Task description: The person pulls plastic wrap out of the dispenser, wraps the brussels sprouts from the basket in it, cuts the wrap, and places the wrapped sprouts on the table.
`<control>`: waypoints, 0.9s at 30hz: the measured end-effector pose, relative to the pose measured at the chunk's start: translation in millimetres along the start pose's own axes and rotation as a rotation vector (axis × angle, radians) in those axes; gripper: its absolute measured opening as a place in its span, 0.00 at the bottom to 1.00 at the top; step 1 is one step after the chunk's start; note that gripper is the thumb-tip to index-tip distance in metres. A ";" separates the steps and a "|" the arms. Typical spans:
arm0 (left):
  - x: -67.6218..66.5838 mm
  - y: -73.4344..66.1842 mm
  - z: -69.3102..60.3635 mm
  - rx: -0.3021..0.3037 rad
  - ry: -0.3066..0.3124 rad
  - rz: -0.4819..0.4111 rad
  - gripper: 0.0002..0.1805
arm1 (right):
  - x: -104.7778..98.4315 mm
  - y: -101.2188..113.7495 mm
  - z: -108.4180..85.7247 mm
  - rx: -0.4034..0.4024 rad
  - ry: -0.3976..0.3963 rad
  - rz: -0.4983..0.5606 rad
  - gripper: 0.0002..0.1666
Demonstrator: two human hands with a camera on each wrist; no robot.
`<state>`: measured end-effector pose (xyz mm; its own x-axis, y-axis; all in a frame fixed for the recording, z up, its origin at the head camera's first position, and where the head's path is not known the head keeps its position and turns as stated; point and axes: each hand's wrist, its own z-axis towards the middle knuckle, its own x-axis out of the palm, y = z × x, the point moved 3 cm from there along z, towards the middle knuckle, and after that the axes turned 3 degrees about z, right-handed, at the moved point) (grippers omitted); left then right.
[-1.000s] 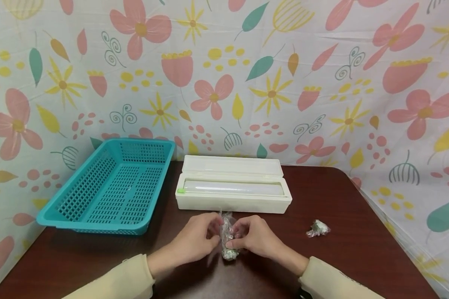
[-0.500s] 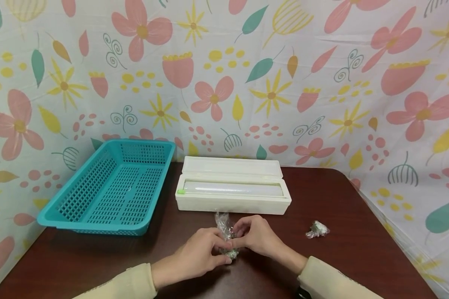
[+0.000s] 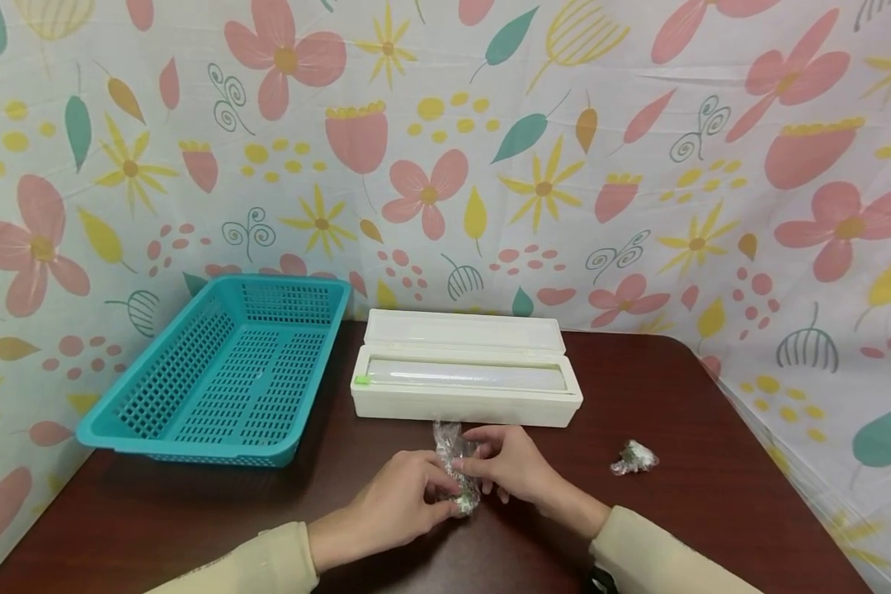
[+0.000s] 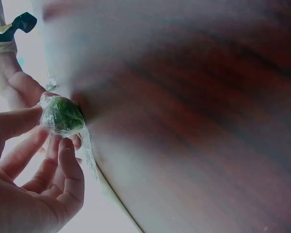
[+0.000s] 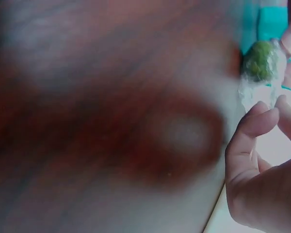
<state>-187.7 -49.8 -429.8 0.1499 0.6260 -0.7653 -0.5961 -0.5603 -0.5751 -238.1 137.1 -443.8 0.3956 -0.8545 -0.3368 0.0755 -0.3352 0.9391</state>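
A small, roundish green item (image 4: 65, 115) wrapped in clear cling film lies between both hands, its exact kind hidden by the film. My left hand (image 3: 397, 503) pinches its near end, thumb on one side and fingertips on the other. Loose, crumpled film (image 3: 447, 437) stretches away from the item toward the box. At this film, just beyond the green part, my right hand (image 3: 520, 470) pinches with curled thumb and forefinger, also seen close up in the right wrist view. A second small film-wrapped bundle (image 3: 634, 457) rests apart on the right of the table.
Behind the hands stands a white cling film box (image 3: 464, 407), lid raised, with a film roll (image 3: 464, 375) inside and a green slider at its left. A teal slotted basket (image 3: 256, 388) sits on the left. A flower-patterned curtain (image 3: 445, 165) hangs along the table's back edge.
My left hand has come from the film's left side down to the wrapped item's near end and pinches it. My right hand stays beside the film, its fingers shifted slightly.
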 end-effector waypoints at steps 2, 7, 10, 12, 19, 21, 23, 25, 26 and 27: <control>0.3 0.1 0.2 0.002 0.009 -0.005 0.05 | -1.0 0.7 1.8 0.031 0.012 0.035 0.32; 1.8 2.0 0.3 0.011 0.009 -0.009 0.06 | -2.3 -2.1 7.4 0.060 0.036 0.031 0.26; 2.8 3.8 -0.4 0.004 0.013 -0.042 0.06 | -2.1 -4.9 10.0 0.055 0.043 0.019 0.22; 2.8 4.9 -1.0 0.001 0.013 -0.063 0.07 | -1.8 -5.8 11.1 0.052 0.044 0.017 0.19; 3.2 9.4 -2.3 -0.023 0.009 -0.111 0.11 | -3.1 -5.7 11.5 0.045 0.010 -0.008 0.10; 3.0 10.9 -2.1 -0.016 -0.005 -0.070 0.11 | -4.3 -4.4 9.8 0.041 -0.007 -0.010 0.09; 2.6 12.2 -1.8 -0.017 -0.019 -0.025 0.11 | -5.7 -2.4 7.6 0.036 -0.020 -0.007 0.08; 2.0 12.9 -1.5 -0.025 -0.027 0.013 0.11 | -7.2 0.2 5.0 0.029 -0.028 -0.002 0.08; 1.8 13.2 -1.3 -0.030 -0.026 0.021 0.11 | -8.1 1.6 3.5 0.025 -0.034 -0.001 0.08; 1.6 13.2 -1.2 -0.037 -0.025 0.021 0.10 | -9.0 3.1 2.1 0.019 -0.038 -0.003 0.08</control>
<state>-194.3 -56.9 -439.0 0.1176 0.6268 -0.7702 -0.5694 -0.5929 -0.5695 -243.4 142.9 -438.0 0.3604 -0.8678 -0.3422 0.0592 -0.3448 0.9368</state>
